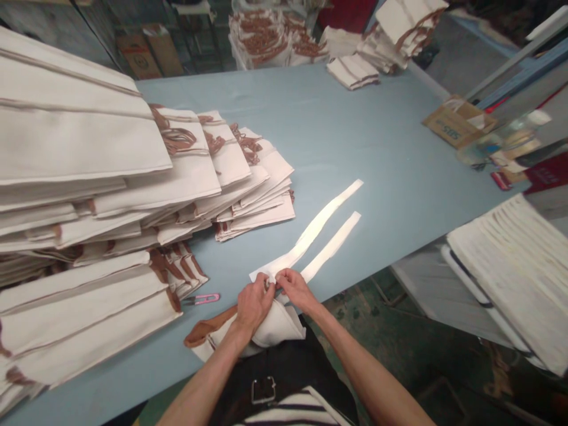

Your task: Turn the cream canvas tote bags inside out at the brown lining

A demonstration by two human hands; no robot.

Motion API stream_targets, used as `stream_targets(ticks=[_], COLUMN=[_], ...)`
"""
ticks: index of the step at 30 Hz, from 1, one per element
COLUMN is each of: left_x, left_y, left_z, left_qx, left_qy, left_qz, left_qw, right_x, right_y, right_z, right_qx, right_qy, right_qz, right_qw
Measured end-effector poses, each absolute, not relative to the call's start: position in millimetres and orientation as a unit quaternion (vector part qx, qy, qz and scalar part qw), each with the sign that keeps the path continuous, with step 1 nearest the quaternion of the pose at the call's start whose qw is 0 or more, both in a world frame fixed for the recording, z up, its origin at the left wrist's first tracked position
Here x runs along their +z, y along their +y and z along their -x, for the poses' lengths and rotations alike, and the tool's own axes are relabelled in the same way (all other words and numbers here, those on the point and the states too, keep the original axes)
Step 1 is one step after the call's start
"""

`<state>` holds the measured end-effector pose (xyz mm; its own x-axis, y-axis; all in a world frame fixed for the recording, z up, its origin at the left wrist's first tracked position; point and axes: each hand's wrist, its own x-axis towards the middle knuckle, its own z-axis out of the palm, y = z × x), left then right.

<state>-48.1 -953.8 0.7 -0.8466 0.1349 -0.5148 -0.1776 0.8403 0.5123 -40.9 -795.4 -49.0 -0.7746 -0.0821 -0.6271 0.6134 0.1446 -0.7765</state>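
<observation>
My left hand [255, 300] and my right hand [295, 288] meet at the near edge of the table, fingertips pinched together on the upper edge of a white canvas bag [279, 324] with brown trim. The exact spot between the fingertips is partly hidden. Two long white fabric straps [322, 222] run from beside the fingers across the table, away to the right. The bag lies bunched against the black apron [284, 370]. Left of my left hand lies a pair of pink-handled thread snips [206, 299].
Tall overlapping stacks of white canvas bags [80, 142] with brown cords fill the table's left side. More folded bags [352, 71] lie at the far edge. A cardboard box [459, 121] stands at the right, and a pile of white fabric [515, 278] sits off the table's right side.
</observation>
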Motion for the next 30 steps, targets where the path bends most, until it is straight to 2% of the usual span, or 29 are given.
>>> stream_targets(ticks=[7, 13, 18, 22, 26, 30], left_x=[-13, -22, 4, 22, 2, -28], left_y=[-972, -976, -982, -978, -959, -944], left_z=[48, 51, 36, 30, 58, 88], left_qx=[0.329, 0.335, 0.327, 0.342, 0.372, 0.36], left_qy=[0.897, 0.892, 0.905, 0.908, 0.888, 0.882], left_qz=[0.034, 0.099, 0.135, 0.09, 0.021, 0.033], left_qw=[0.294, 0.287, 0.236, 0.225, 0.271, 0.301], right_x=[-53, -50, -46, -45, -41, -30], right_y=[-794, -769, -758, -765, -772, -771], right_z=[36, 46, 51, 48, 48, 53], right_qx=[-0.62, -0.624, -0.632, -0.645, -0.671, -0.715], right_qy=[0.707, 0.707, 0.702, 0.693, 0.673, 0.632], right_qz=[-0.205, -0.248, -0.26, -0.257, -0.249, -0.246], right_qw=[0.27, 0.221, 0.199, 0.195, 0.185, 0.167])
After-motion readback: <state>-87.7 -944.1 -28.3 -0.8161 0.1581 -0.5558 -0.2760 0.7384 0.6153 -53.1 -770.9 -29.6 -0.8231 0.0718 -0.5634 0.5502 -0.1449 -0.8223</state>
